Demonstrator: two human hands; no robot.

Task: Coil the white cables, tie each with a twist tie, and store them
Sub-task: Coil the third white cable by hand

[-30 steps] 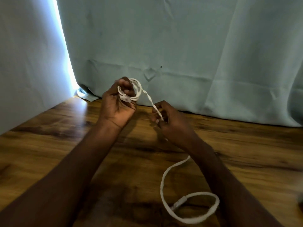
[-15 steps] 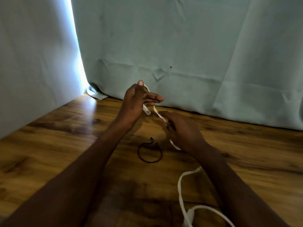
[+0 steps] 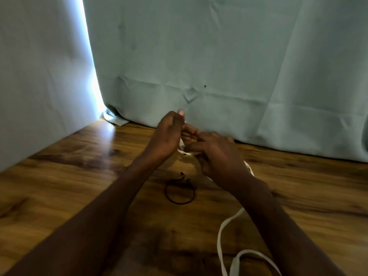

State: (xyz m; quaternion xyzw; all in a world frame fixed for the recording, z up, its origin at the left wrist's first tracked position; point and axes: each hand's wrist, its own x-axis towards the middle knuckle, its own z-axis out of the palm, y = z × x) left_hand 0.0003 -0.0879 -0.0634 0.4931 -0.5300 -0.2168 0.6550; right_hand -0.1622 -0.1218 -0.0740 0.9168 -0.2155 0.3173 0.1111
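A pale green curtain (image 3: 219, 56) hangs behind the wooden table (image 3: 69, 186), its hem meeting the table's far edge, with a bright slit of light where two panels part at the far left corner. Both my forearms reach out over the table toward the curtain. My left hand (image 3: 169, 134) is raised above the table near its far edge, fingers curled around part of the white cable (image 3: 221, 232), thumb tip pointing up. My right hand (image 3: 217, 156) sits just beside it, touching its fingers, curled on the same cable; how much of it is already wound I cannot tell, since my hands hide it. From under my right wrist the cable trails back across the table toward me and loops at the near edge. A black twist tie (image 3: 179, 191), bent into an open ring, lies on the table between my forearms, apart from the cable
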